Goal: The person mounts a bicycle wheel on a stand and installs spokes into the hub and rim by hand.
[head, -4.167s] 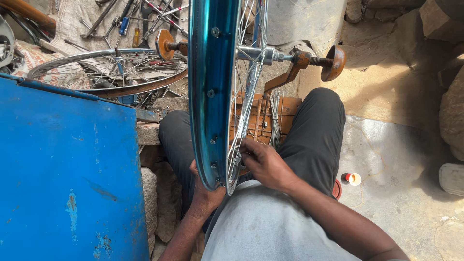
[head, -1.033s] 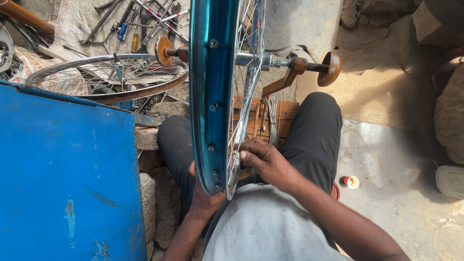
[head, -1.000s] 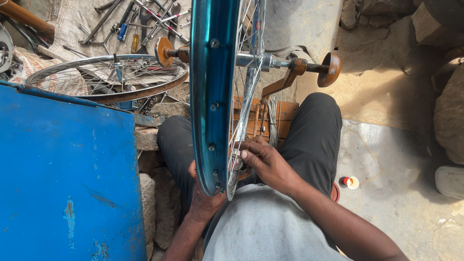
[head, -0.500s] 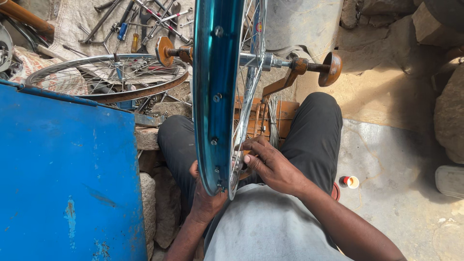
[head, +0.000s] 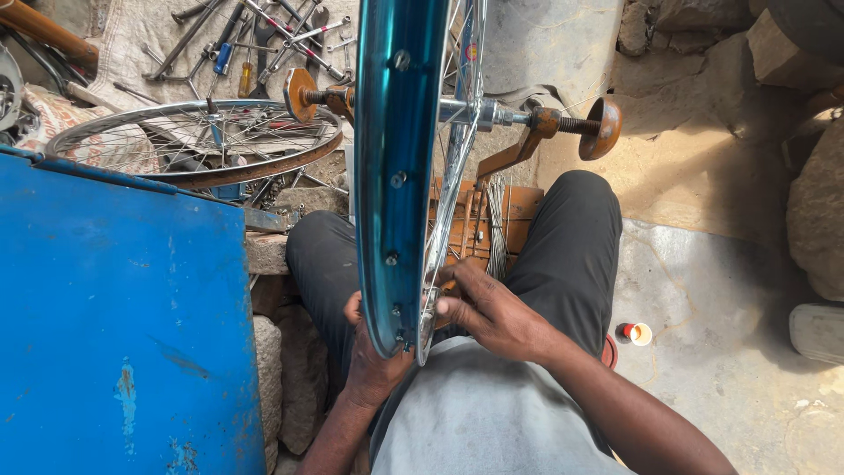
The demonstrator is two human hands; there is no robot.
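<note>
Dusty workshop floor, teal wheel rim [head: 400,167] stood upright on rusty truing stand [head: 536,132] between knees, barely shifted since earlier, right hand [head: 488,308] pinched spoke nipple at rim's lower edge, left hand [head: 374,356] half hidden behind rim, grip unclear, blue panel [head: 114,317] cut off left.

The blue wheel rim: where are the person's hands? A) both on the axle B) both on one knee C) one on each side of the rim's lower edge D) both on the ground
C: the left hand and right hand flank the blue wheel rim at its lower edge.
</note>
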